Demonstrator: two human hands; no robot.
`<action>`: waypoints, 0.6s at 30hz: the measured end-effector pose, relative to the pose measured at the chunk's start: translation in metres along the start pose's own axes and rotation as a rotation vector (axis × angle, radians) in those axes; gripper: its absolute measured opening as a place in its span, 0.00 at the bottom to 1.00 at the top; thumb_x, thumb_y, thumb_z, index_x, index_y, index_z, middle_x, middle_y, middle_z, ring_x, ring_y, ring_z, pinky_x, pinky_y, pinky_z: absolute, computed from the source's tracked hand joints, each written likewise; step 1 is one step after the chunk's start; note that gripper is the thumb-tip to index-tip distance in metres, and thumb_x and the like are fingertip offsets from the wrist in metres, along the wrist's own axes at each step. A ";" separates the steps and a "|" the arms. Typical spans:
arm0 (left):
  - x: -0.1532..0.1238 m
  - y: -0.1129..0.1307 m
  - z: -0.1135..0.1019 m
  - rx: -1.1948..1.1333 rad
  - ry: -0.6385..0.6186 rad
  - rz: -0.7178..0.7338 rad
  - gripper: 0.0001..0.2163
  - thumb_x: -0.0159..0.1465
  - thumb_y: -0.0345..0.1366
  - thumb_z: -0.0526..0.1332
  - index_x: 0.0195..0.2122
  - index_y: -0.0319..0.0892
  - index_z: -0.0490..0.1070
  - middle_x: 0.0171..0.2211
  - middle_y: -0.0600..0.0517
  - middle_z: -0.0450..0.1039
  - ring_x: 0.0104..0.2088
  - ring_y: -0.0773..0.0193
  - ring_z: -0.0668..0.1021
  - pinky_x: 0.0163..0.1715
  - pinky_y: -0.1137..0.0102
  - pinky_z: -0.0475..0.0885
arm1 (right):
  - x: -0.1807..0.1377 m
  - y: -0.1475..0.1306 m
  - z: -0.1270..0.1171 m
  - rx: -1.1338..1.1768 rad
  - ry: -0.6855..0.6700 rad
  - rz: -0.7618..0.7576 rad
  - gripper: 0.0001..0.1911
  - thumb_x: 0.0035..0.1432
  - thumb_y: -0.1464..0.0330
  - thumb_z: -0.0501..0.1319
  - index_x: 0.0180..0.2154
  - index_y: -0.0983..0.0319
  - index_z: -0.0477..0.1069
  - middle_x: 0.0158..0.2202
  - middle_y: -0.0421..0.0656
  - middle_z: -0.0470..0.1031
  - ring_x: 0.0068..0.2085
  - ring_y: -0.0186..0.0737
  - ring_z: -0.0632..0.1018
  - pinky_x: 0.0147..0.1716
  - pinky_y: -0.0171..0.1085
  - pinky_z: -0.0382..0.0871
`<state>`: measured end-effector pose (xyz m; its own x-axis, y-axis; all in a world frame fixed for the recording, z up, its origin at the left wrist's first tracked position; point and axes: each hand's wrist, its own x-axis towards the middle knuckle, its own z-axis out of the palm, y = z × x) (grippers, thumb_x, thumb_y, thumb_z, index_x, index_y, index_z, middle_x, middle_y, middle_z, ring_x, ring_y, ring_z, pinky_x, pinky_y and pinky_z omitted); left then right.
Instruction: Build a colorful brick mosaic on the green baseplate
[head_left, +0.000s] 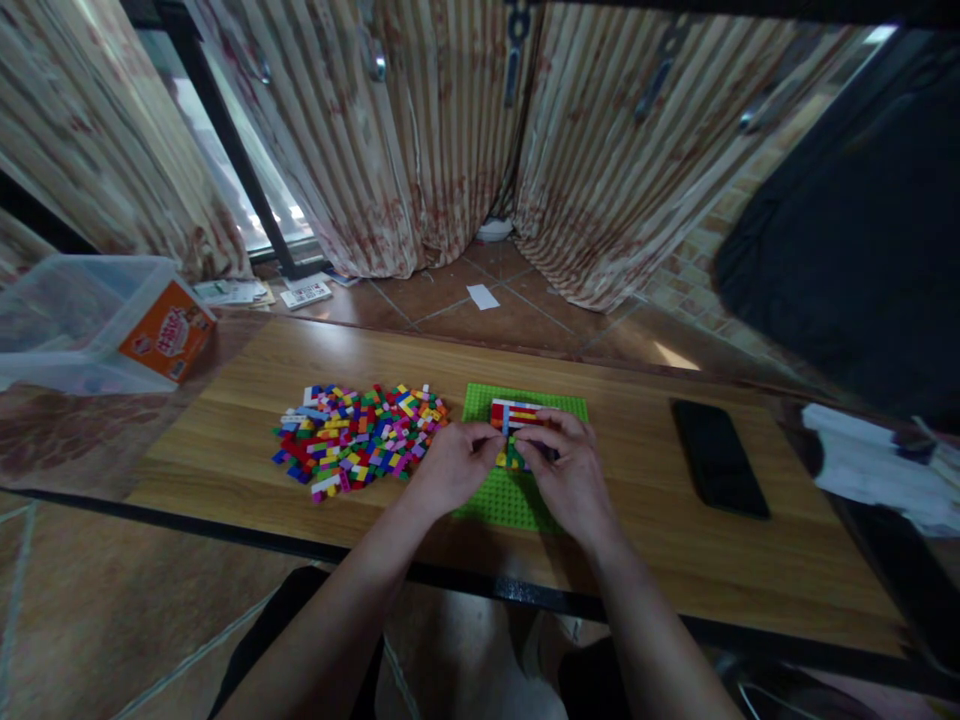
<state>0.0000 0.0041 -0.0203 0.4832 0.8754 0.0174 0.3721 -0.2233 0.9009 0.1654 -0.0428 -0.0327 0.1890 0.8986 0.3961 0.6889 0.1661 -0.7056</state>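
Note:
A green baseplate (501, 498) lies on the wooden table (240, 420) in front of me. A small build of red, white and yellow bricks (513, 412) stands on it. My left hand (454, 465) and my right hand (566, 472) meet over the plate, fingers pinched together on the lower part of the brick build; what the fingertips grip is partly hidden. A pile of several loose coloured bricks (358, 436) lies just left of the plate, close to my left hand.
A black phone (718, 456) lies flat on the table to the right. A clear plastic box (82, 320) with an orange label stands at the far left. White cloth (870, 465) sits at the right edge. Curtains and a tiled floor lie beyond the table.

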 end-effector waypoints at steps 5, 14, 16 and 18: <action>0.000 0.001 0.001 0.003 -0.002 0.020 0.13 0.65 0.37 0.54 0.29 0.40 0.76 0.21 0.57 0.65 0.24 0.68 0.66 0.27 0.73 0.61 | 0.000 0.000 0.000 -0.023 -0.001 -0.004 0.07 0.58 0.65 0.63 0.34 0.54 0.81 0.48 0.46 0.73 0.51 0.50 0.71 0.54 0.53 0.63; -0.001 0.003 0.002 0.033 0.007 0.009 0.13 0.65 0.36 0.54 0.30 0.39 0.77 0.21 0.56 0.66 0.24 0.68 0.66 0.28 0.73 0.61 | -0.001 0.000 0.000 -0.047 0.007 -0.004 0.09 0.60 0.63 0.62 0.34 0.53 0.82 0.48 0.45 0.74 0.51 0.49 0.71 0.52 0.53 0.64; -0.002 0.005 0.002 0.043 0.018 0.009 0.13 0.65 0.36 0.54 0.29 0.39 0.76 0.21 0.56 0.66 0.24 0.68 0.66 0.28 0.73 0.61 | -0.002 0.000 0.000 -0.056 0.004 -0.008 0.09 0.60 0.62 0.62 0.34 0.53 0.82 0.48 0.45 0.74 0.51 0.50 0.71 0.52 0.53 0.64; -0.002 0.006 0.002 0.052 0.026 0.008 0.14 0.65 0.37 0.54 0.28 0.40 0.76 0.21 0.56 0.65 0.24 0.68 0.67 0.27 0.73 0.61 | -0.002 -0.001 0.000 -0.050 -0.002 -0.007 0.09 0.60 0.62 0.62 0.34 0.52 0.82 0.47 0.45 0.74 0.52 0.50 0.70 0.52 0.52 0.64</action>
<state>0.0026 0.0004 -0.0160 0.4660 0.8840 0.0364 0.4093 -0.2519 0.8770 0.1640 -0.0448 -0.0324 0.1826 0.8981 0.4001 0.7245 0.1522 -0.6723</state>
